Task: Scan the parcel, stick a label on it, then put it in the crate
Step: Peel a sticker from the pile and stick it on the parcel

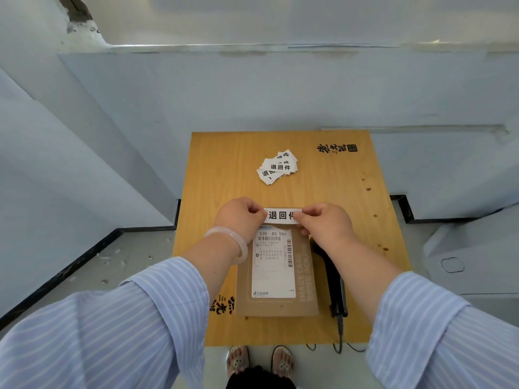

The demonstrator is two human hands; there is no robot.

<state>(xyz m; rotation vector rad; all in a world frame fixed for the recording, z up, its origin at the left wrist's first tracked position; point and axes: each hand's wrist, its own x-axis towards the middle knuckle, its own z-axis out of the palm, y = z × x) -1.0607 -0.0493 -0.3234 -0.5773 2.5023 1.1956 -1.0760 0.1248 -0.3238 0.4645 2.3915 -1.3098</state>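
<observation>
A flat brown cardboard parcel (276, 304) with a white shipping slip lies on the wooden table (323, 197), near its front edge. Above the parcel's far end I hold a white label (281, 215) with black characters, stretched level between both hands. My left hand (241, 217) pinches its left end. Its right end is pinched by my right hand (325, 223). A black barcode scanner (334, 279) lies on the table just right of the parcel, its cable trailing off the front edge.
A loose pile of several identical labels (278, 167) sits at the middle of the table, farther back. A grey-white container (477, 248) stands on the floor to the right. White walls close in behind and on the left. My feet in sandals show below the table.
</observation>
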